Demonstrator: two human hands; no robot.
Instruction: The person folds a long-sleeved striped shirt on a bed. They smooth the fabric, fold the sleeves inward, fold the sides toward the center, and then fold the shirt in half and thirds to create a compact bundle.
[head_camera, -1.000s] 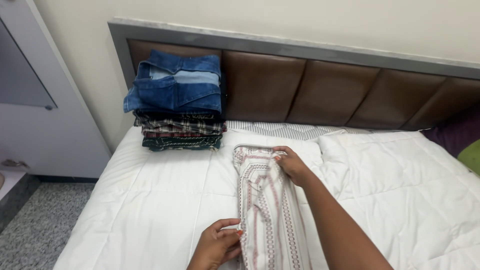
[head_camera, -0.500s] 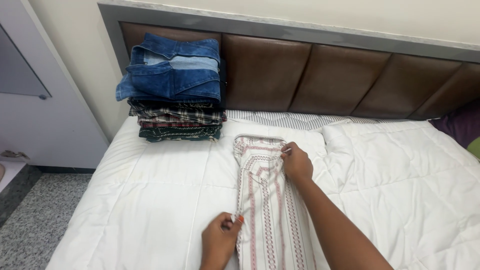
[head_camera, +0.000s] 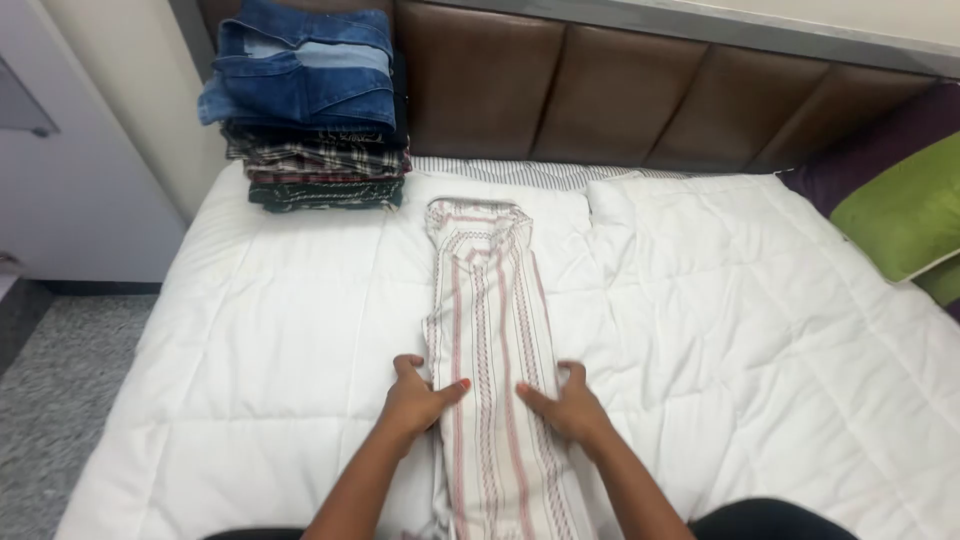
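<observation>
Both forearms reach forward, left hand and right hand pressed down (fingers curled, thumbs pointing inward).

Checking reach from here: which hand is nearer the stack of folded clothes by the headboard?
Left. The left hand grips the striped shirt's left edge, below the stack of folded clothes. The right hand grips the opposite edge, farther away.

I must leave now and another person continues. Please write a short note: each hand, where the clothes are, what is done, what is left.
Left hand: grips the left edge of the striped shirt, thumb on top.
Right hand: grips its right edge.
Shirt: lies on the white duvet, collar toward the headboard.
Done: sides folded in to a narrow strip; folded stack at the top left corner.
Left: fold it shorter and stack it, probably.
</observation>
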